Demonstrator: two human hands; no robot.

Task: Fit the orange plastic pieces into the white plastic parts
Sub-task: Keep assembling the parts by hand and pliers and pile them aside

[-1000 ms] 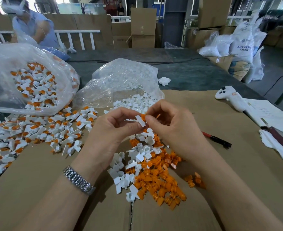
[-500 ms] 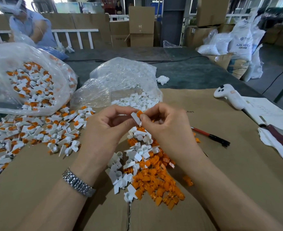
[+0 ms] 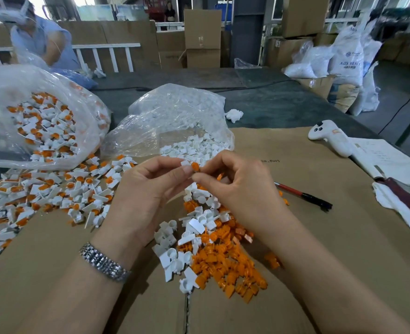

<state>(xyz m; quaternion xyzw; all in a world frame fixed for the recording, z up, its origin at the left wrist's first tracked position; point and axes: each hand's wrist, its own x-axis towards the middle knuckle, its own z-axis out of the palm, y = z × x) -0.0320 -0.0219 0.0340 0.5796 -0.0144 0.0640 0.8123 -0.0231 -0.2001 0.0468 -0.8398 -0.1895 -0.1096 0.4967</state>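
My left hand (image 3: pixel 151 189) pinches a white part (image 3: pixel 185 163) between thumb and forefinger, and my right hand (image 3: pixel 233 186) pinches an orange piece (image 3: pixel 194 166) against it, both held up at the centre of the frame above the worktop (image 3: pixel 295 237). A second ago the white part's flat tab stood out plainly between my fingers with only a sliver of orange beside it; now the orange piece shows as a round cap sitting right against the white part, and my hands have closed in and risen a little. I take that to mean the piece is seated or nearly so, though my fingertips hide the joint and I cannot tell whether it has clicked home.

Below my hands lies the mixed heap: loose whites (image 3: pixel 175 249) to the left, loose oranges (image 3: pixel 225 263) to the right. Finished ones (image 3: pixel 61 189) spread across the left of the frame, spilling from a clear bag (image 3: pixel 30 92) at upper left. A second bag (image 3: pixel 175 116) of white parts sits upper centre. Plenty of both kinds remain, so the job is far from over.
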